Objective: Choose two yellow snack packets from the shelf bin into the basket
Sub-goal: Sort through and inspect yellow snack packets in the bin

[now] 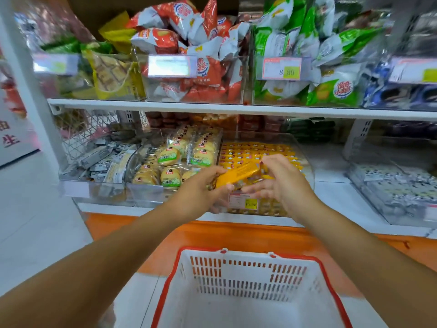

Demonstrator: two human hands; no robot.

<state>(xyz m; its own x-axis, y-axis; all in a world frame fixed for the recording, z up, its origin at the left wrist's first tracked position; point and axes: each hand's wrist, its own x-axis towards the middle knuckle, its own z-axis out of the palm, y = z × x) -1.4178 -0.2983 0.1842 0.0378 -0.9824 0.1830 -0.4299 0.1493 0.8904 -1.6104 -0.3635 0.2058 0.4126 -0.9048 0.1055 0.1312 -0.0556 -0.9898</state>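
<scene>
We look down along two bare forearms at a shop shelf. On the lower shelf at far left a clear bin holds grey wrapped snacks (104, 162), and the next bin holds round yellow cakes (170, 157) in clear wrappers.

Just right of those cakes, the left hand (203, 188) is raised in front of the shelf. Its thumb lies on top and its fingers curl beneath, gripping the left end of one yellow snack packet (238, 175). The packet is long and narrow and tilts up toward the right, held in the air between the two hands.

The right hand (281, 183) meets the packet's right end. Its thumb rests on top and its fingers stretch fairly straight underneath, loosely spread, so the packet is pinched from both ends.

Directly behind the hands stands the clear shelf bin (272, 209), filled with rows of matching yellow packets, with a price label (243, 202) on its front wall.

Below the hands, nearest to us, sits the basket (248, 253), white with slotted walls and a red rim. The held packet is above and beyond its far edge, not inside it.
</scene>
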